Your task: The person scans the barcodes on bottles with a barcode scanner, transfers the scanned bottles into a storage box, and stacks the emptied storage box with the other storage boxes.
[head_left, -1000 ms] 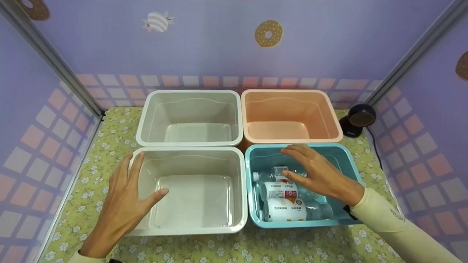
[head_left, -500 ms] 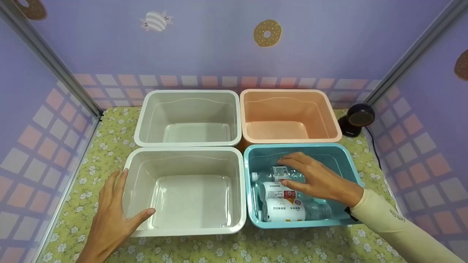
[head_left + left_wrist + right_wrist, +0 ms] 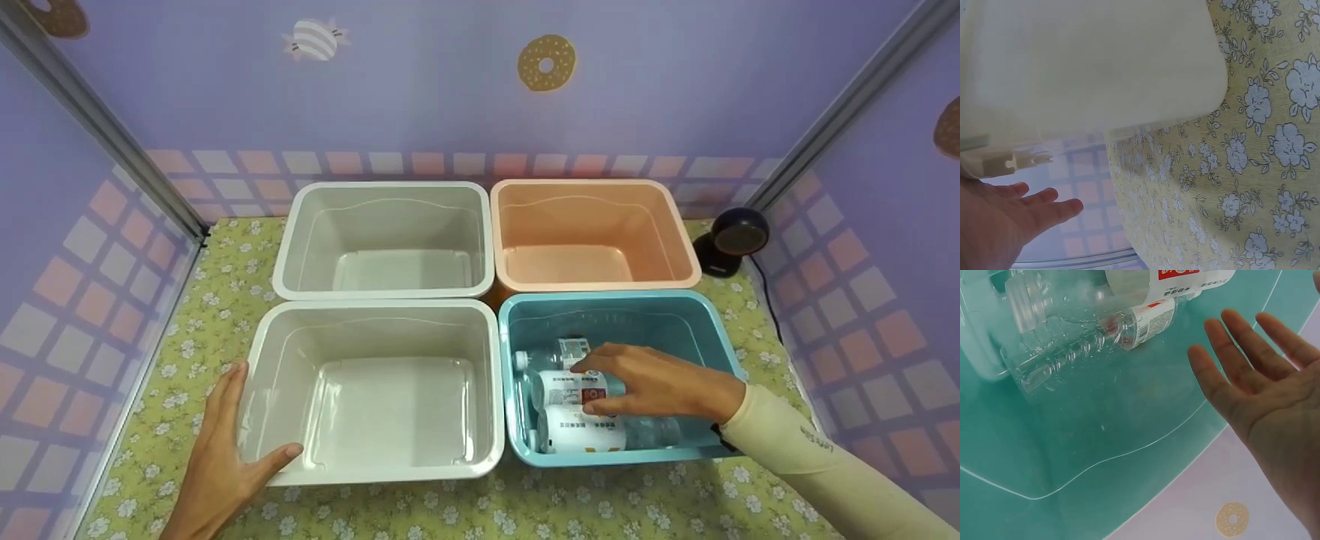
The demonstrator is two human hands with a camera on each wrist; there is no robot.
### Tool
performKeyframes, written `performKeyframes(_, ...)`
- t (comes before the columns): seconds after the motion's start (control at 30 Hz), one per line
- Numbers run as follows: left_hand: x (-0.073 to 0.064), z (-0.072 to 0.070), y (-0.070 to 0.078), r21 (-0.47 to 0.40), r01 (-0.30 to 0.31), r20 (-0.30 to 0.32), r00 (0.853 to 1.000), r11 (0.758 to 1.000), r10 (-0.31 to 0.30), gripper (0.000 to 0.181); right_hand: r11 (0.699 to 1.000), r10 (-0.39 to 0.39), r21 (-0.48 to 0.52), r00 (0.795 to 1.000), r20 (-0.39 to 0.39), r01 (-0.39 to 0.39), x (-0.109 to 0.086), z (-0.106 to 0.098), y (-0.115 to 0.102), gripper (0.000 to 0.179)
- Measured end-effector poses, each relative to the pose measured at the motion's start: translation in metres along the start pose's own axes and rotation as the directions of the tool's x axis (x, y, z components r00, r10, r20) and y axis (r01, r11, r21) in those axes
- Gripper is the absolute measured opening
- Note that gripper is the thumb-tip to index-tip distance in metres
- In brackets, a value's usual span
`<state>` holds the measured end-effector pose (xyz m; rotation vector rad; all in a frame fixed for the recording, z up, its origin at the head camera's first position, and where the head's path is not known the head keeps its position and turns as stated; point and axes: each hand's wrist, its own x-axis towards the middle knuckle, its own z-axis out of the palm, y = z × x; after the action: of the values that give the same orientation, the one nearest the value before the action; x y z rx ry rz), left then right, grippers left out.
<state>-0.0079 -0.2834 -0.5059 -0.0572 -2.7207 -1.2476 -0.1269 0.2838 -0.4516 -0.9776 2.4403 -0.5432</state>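
Several clear plastic bottles with white labels lie on their sides in the blue bin (image 3: 615,300) at the front right. My right hand (image 3: 652,382) is over them, fingers and thumb spread around the middle labelled bottle (image 3: 566,388); in the right wrist view its fingers stand apart from the bottles. A smaller bottle (image 3: 574,348) lies behind, and another bottle (image 3: 585,431) lies nearest the front wall. My left hand (image 3: 225,457) is at the left side of the front white bin (image 3: 375,474), fingers extended along its outer wall, thumb over the rim corner.
Behind stand a second white bin (image 3: 382,292) and an orange bin (image 3: 600,286), both with nothing inside. A black device (image 3: 731,241) with a cable is at the right. Purple walls enclose the flowered tabletop (image 3: 450,510).
My right hand has lowered into the blue bin towards the middle bottle. The left hand has drawn back leftward and down, from above the white bin to its left edge.
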Motion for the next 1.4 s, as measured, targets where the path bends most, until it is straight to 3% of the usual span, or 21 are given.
performKeyframes(0.13,-0.003,0.001,-0.004,-0.012,0.002,-0.001,1.000,1.000,-0.002,0.128,1.000,-0.013,0.010,0.999,0.051,0.013,-0.001,0.001,0.002,0.067)
performKeyframes(0.27,-0.006,0.000,-0.005,-0.023,0.061,0.023,0.998,0.998,-0.061,0.125,0.999,-0.022,0.028,0.995,0.102,0.020,-0.002,0.002,0.003,0.069)
performKeyframes(0.5,-0.008,-0.009,-0.002,-0.013,0.177,0.169,0.970,0.984,-0.172,0.124,0.997,-0.049,0.063,0.981,0.188,0.037,-0.001,0.003,0.006,0.064)
performKeyframes(0.63,-0.009,-0.013,-0.005,-0.033,0.182,0.215,0.961,0.983,-0.171,0.127,0.996,-0.057,0.073,0.971,0.231,0.041,0.000,0.004,0.007,0.060)
performKeyframes(0.8,-0.010,-0.016,-0.007,-0.123,0.186,0.245,0.958,0.975,-0.151,0.129,0.997,-0.045,0.077,0.962,0.270,0.025,0.003,0.004,0.005,0.057)
performKeyframes(0.97,-0.012,-0.018,-0.008,-0.229,0.198,0.280,0.951,0.953,-0.130,0.131,0.995,-0.007,0.102,0.956,0.293,-0.024,0.005,0.003,0.005,0.051)
performKeyframes(1.1,-0.013,-0.018,-0.009,-0.302,0.242,0.313,0.939,0.922,-0.144,0.130,0.994,0.008,0.099,0.955,0.297,-0.040,0.005,0.003,0.005,0.046)
performKeyframes(1.23,-0.013,-0.018,-0.008,-0.337,0.288,0.330,0.928,0.896,-0.174,0.129,0.996,0.010,0.088,0.964,0.266,-0.034,0.004,0.000,0.005,0.049)
performKeyframes(1.4,-0.013,-0.019,-0.008,-0.337,0.309,0.333,0.923,0.889,-0.195,0.128,0.996,-0.013,0.090,0.978,0.206,-0.005,-0.001,-0.008,0.008,0.057)
